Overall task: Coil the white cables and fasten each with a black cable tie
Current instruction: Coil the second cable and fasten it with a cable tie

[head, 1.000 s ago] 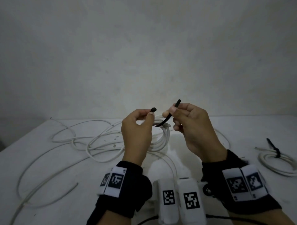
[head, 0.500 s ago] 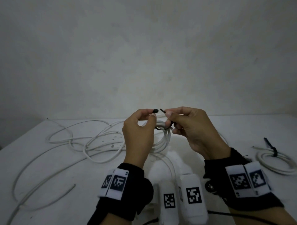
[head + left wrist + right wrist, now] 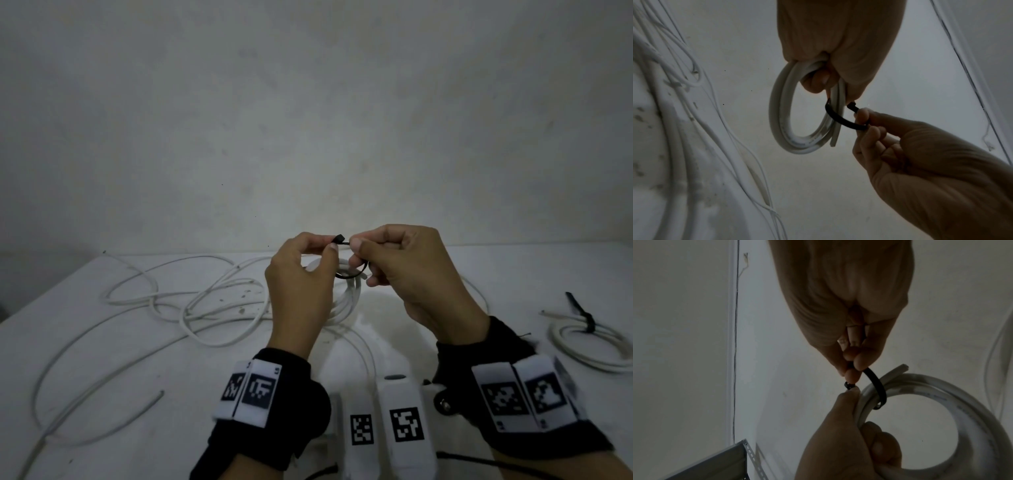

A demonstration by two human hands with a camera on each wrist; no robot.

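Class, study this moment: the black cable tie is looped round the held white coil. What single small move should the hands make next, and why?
Probably the right hand should feed the tie's tail on through the head and pull it snug. The black cable tie already curves round the white coil, which the left hand grips along with the tie's head; the tail tip sits right at that head, but the loop is loose.

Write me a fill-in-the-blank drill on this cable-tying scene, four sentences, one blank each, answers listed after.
1. The cable tie looped around the held coil is ____ in colour.
2. The held coil is gripped by the ____ hand.
3. The right hand pinches the tie's ____ end, while the left pinches its head.
4. The coil on the table at far right is already fastened with a ____.

Answers: black; left; tail; cable tie
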